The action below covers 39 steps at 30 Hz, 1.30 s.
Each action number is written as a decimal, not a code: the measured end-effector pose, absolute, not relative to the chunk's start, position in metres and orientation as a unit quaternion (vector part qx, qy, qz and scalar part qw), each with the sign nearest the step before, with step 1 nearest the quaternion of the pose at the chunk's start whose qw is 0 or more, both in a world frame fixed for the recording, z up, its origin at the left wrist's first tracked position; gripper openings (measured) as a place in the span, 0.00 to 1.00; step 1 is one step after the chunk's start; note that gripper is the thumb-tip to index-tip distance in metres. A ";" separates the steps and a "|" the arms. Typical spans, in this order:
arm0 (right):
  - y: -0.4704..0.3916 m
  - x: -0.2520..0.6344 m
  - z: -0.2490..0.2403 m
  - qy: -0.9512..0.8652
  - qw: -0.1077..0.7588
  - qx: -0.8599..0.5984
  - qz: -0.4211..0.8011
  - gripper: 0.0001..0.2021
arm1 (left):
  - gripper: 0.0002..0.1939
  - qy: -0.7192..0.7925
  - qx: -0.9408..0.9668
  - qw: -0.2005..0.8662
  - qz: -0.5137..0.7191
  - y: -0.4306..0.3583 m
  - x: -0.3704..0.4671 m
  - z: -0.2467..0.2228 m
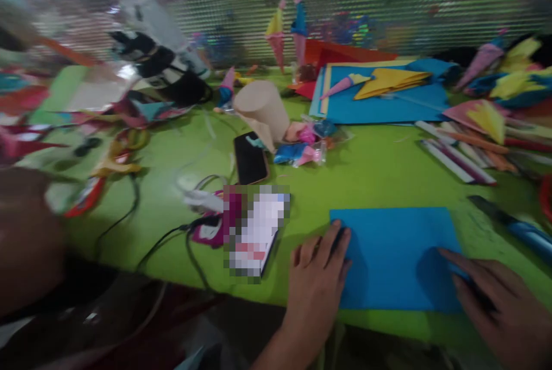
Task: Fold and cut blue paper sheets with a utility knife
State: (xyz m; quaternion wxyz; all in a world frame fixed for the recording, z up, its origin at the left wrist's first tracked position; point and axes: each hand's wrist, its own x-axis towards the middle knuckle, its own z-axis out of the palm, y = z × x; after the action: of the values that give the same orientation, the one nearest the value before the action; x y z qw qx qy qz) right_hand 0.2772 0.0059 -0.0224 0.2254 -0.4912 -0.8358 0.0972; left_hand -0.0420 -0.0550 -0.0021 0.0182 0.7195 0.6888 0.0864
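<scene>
A blue sheet of paper point(388, 249) lies flat on the green table near its front edge. My left hand point(317, 272) rests on the sheet's left edge, fingers stretched out and holding nothing. At the right edge is my right hand point(500, 295), its index finger and thumb apart. A bit of blue shows in the gap between them, and the hand casts a shadow on the paper. Left of my left hand lies a phone with a lit screen point(259, 235), partly blurred out. Beyond it is a dark phone point(250, 157).
A blue-handled cutter point(526, 235) lies to the right, below several paper rolls point(457, 157). Coloured sheets point(388, 106) are stacked at the back. A beige roll point(263, 108) stands mid-table. Cables point(168, 246) and orange scissors point(88, 197) lie left, near another person's arm point(26, 243).
</scene>
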 end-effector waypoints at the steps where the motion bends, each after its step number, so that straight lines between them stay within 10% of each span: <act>1: 0.005 0.276 -0.020 -0.832 0.214 -0.500 0.108 0.25 | 0.24 0.688 0.721 0.016 0.085 -0.055 -0.042 -0.003; 39: 0.005 0.268 -0.013 -0.858 0.160 -0.483 0.072 0.34 | 0.32 0.671 0.739 -0.007 0.059 -0.057 -0.048 -0.005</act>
State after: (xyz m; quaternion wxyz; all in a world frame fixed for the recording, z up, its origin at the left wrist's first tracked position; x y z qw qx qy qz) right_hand 0.2680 0.0054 -0.0125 0.1600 -0.4829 -0.8579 0.0724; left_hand -0.0481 -0.0573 -0.0050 -0.0073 0.7387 0.6714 0.0591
